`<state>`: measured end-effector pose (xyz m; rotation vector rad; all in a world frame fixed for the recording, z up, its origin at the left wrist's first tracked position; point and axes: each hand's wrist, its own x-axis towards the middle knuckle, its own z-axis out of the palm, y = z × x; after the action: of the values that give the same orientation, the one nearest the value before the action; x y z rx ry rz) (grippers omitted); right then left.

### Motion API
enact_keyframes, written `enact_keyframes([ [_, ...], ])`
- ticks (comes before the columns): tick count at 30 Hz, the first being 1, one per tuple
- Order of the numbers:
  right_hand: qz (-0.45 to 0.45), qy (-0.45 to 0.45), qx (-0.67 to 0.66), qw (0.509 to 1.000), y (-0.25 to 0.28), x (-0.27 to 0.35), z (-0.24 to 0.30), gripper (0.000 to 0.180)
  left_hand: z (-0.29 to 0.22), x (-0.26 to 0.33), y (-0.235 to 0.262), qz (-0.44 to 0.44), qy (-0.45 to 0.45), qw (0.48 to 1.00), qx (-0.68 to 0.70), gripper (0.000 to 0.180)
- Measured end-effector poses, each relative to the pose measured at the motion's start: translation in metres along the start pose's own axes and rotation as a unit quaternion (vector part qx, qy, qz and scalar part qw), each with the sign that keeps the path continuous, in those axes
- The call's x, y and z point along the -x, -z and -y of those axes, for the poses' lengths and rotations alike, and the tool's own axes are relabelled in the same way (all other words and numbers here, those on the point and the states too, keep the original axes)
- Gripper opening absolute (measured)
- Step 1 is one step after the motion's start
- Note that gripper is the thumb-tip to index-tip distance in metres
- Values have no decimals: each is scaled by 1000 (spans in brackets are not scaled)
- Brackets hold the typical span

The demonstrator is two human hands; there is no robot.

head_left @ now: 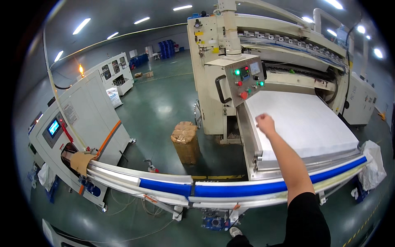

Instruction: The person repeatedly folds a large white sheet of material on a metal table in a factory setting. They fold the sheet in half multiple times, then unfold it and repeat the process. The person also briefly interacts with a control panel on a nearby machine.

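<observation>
My right hand (266,124) reaches out over the left part of a broad, flat white sheet stack (312,121) lying on the machine's metal bed. Its fingers are curled closed; whether anything is inside them is hidden. Just beyond the hand is a grey control panel (246,80) with lit green buttons, red buttons, a small display and black side handles. The hand is apart from the panel. Below my forearm runs a conveyor with a blue belt (247,189). My left hand does not show.
The large cream machine (207,82) stands behind the panel. A taped brown carton (185,144) sits on the green floor left of the bed. At the left is a white cabinet (88,117) with a lit screen. White bags (372,164) lie at the conveyor's right end.
</observation>
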<state>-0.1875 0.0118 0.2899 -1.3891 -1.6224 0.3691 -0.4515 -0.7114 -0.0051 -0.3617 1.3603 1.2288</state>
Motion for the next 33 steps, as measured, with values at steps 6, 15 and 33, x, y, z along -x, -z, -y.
enact_keyframes([
  [6, -31, -14, -72, 997, -9, -149, 23, 37, 46, 6, -31, -92, -89, 955, -267, 31],
  [15, -87, -14, 12, 996, -19, -233, 26, 45, 128, -20, 2, -40, -163, 686, -708, 39],
  [33, -45, 55, -289, 955, -95, -94, -21, 50, 121, -21, -36, -196, -25, 849, -490, 46],
])
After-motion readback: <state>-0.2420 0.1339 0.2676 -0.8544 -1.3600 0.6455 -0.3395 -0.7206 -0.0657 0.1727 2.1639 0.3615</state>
